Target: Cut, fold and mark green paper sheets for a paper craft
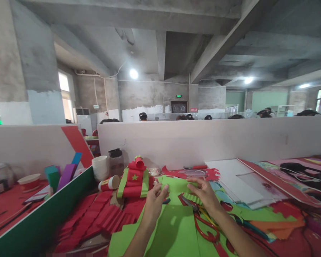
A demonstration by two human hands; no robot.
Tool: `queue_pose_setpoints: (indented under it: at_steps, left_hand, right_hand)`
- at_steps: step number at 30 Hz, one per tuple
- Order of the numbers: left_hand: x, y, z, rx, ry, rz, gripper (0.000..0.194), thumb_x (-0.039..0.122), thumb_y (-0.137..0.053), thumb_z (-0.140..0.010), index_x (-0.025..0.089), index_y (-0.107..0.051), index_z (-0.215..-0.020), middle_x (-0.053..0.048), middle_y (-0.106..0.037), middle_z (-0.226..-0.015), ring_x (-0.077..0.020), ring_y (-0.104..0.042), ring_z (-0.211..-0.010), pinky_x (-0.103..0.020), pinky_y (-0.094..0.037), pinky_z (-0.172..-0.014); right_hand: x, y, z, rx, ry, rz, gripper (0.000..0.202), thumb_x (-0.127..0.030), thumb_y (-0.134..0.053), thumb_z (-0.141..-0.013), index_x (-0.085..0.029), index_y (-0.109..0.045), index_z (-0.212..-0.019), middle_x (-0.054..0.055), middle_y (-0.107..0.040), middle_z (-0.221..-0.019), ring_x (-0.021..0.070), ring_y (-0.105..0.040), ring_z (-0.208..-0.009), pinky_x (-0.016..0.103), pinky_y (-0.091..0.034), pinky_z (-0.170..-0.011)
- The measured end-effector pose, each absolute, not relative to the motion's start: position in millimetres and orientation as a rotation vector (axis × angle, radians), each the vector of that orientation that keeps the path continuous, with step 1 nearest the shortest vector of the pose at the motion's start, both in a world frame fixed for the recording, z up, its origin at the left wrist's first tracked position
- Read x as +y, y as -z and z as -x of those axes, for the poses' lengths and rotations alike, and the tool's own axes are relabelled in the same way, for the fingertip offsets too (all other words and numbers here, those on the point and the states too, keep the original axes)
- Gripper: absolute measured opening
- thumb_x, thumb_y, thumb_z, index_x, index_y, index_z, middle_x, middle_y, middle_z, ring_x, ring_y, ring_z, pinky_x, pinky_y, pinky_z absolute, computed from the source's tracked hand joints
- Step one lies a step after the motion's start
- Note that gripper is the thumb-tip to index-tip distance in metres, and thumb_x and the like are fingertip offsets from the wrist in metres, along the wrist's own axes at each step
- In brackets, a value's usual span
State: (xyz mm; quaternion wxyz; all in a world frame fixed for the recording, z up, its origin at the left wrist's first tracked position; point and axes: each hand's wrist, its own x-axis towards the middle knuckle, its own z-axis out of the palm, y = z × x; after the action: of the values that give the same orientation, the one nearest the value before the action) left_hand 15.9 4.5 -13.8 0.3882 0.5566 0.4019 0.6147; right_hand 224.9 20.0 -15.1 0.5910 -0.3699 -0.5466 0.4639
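A piece of bright green paper [176, 185] is held up between my hands. My left hand [155, 200] pinches its left edge, and the fingers of my right hand [204, 194] close on its right edge. Just below the right fingers lies a pleated green strip [193, 198]. Scissors with red handles [206, 233] rest beside my right wrist, their blades partly covered by paper. Larger green sheets [173, 228] spread out below and between my forearms.
Red folded paper strips [107, 217] lie at the left, beside a green divider [42, 214]. A red and green paper figure with a star [135, 177], white cups [100, 167] and a lidded jar [116, 162] stand behind. White sheets [232, 182] lie right, before a white partition [176, 142].
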Motion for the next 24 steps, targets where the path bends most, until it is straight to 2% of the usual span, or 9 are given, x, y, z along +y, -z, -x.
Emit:
queue_pose_setpoints:
  at_steps: [5,11,19,24]
  left_hand:
    - [6.5,16.4,-17.1,0.971,-1.546,-1.368,0.047,0.057,-0.073,-0.067,0.016,-0.054,-0.057,0.002,-0.046,-0.064,-0.0129,-0.056,-0.064,-0.028,-0.055,-0.073]
    - [5.3,13.0,-19.7,1.011,-1.507,-1.372,0.052,0.066,-0.071,-0.064,0.015,-0.06,-0.064,-0.003,-0.055,-0.075,-0.0173,-0.061,-0.072,-0.029,-0.056,-0.068]
    - [7.3,17.6,-21.6,1.013,-1.524,-1.391,0.054,0.067,-0.069,-0.065,0.015,-0.058,-0.063,-0.002,-0.05,-0.071,-0.0174,-0.061,-0.071,-0.029,-0.057,-0.063]
    - [3.3,12.5,-21.4,1.023,-1.522,-1.385,0.056,0.07,-0.07,-0.062,0.015,-0.061,-0.064,-0.004,-0.055,-0.076,-0.0185,-0.062,-0.072,-0.03,-0.057,-0.065]
  right_hand:
    - [22.9,17.9,-226.0,-1.263,-1.069,0.879,0.046,-0.046,-0.084,-0.062,-0.019,-0.075,-0.099,0.007,-0.073,-0.09,0.0214,-0.068,-0.082,0.034,-0.058,-0.077]
    - [27.1,20.7,-229.9,-1.27,-1.079,0.906,0.048,-0.047,-0.083,-0.064,-0.019,-0.075,-0.102,0.005,-0.072,-0.083,0.0215,-0.067,-0.081,0.035,-0.058,-0.077]
    - [29.2,23.2,-231.1,-1.291,-1.064,0.909,0.048,-0.047,-0.083,-0.064,-0.02,-0.075,-0.103,0.003,-0.07,-0.081,0.0194,-0.065,-0.075,0.035,-0.058,-0.076]
    - [27.5,20.9,-231.7,-1.322,-1.076,0.869,0.046,-0.047,-0.081,-0.068,-0.021,-0.074,-0.105,0.002,-0.07,-0.081,0.0187,-0.064,-0.074,0.036,-0.058,-0.078]
